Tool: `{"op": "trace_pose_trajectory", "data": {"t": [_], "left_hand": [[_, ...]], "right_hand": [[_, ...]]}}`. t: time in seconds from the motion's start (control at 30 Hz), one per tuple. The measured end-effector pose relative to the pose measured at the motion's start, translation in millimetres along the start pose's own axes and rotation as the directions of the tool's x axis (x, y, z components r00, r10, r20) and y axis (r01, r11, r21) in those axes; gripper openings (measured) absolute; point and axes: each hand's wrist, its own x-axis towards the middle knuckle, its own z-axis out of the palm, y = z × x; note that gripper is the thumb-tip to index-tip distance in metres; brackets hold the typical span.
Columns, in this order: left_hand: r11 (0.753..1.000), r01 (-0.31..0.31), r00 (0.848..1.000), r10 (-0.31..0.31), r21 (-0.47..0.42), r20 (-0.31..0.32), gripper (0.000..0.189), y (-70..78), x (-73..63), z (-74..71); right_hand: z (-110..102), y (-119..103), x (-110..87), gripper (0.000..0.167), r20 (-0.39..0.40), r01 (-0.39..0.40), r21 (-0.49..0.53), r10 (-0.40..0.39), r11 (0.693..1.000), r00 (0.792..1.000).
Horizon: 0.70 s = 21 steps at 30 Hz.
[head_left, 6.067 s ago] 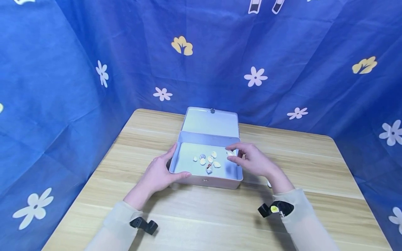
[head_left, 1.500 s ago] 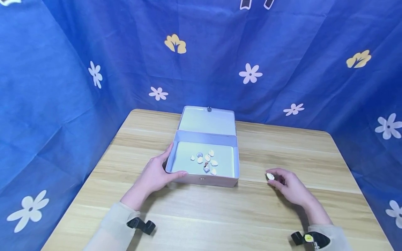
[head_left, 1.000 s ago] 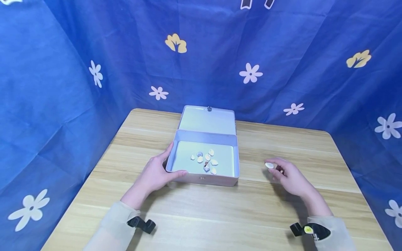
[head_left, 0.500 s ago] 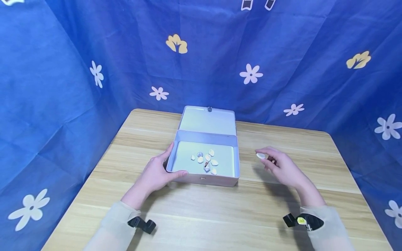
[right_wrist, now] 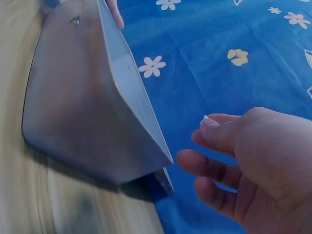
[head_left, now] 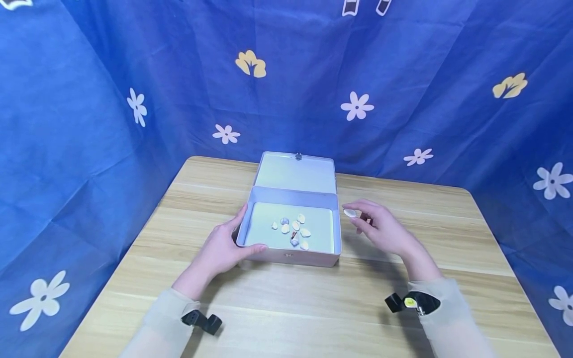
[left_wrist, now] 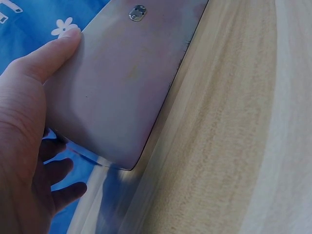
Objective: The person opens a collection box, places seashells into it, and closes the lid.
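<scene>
A pale metal box (head_left: 313, 255) lies on the table with its lid (head_left: 297, 171) swung back. Several small seashells (head_left: 305, 232) rest on its floor, among them a whelk-like shell (head_left: 294, 239) with a reddish-brown streak. My left hand (head_left: 226, 244) holds the front left corner, thumb along the front rim and fingers around the left side. Just off the right wall, my right hand (head_left: 380, 226) pinches a white seashell (head_left: 350, 213) between thumb and fingertips, above the table. In the right wrist view, only a tip of that shell (right_wrist: 205, 117) shows past the thumb.
The wood-grain table (head_left: 286, 308) reaches back to a blue flowered curtain (head_left: 304, 99), which also hangs along both sides. A lock catch (head_left: 298, 156) sits on the lid's far edge. Black wrist cameras (head_left: 208, 323) are strapped on both sleeves.
One more shell lies near the box's front than at first. My right hand picked up another shell from the table on the right and carried it left to the box. The left hand stays put.
</scene>
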Motion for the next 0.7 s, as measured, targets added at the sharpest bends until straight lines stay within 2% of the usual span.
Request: {"op": "trace_pose_trajectory", "data": {"t": [0.17,0.43,0.7], "left_hand": [[1.000,-0.005,1.000,0.005,-0.012,-0.001,0.130,2.9,-1.3,-2.2],[1.000,-0.006,1.000,0.006,-0.015,-0.004,0.130,2.1,-1.1,-0.5],[1.000,0.005,1.000,-0.005,-0.012,-0.002,0.129,1.2,-1.7,-0.5]], "right_hand": [[8.2,-4.3,14.2,0.036,0.023,0.020,0.048,-0.021,0.999,1.000],[21.2,-3.9,29.0,0.035,0.066,-0.019,0.096,0.013,0.995,0.998],[29.3,-5.3,37.9,0.037,0.104,-0.037,0.068,0.030,0.997,0.994]]}}
